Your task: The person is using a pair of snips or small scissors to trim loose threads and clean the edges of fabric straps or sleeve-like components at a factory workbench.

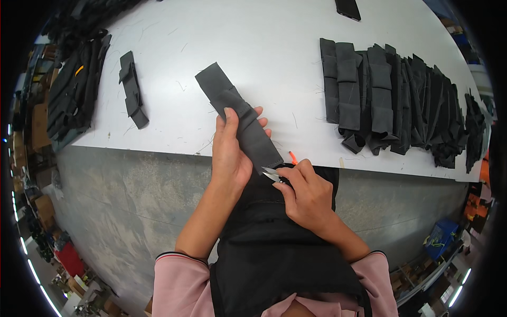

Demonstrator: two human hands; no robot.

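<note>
My left hand (232, 142) is closed round a dark grey sewn fabric strip (254, 138), its thumb on top and fingertips showing past the far side. The strip slants from upper left to lower right over the table's near edge and has folded layers across its middle. In my right hand (309, 190) is a small pair of thread snips (271, 174). Their pointed metal blades are apart, close to the strip's lower end. Whether a thread lies between the blades is too small to tell.
On the white table (174, 105), a similar strip (133, 90) lies at left, near a pile of black fabric pieces (74, 95). Many more strips (369, 95) are stacked in a row at right. A black phone (348, 9) rests at the far edge. Loose threads are scattered about.
</note>
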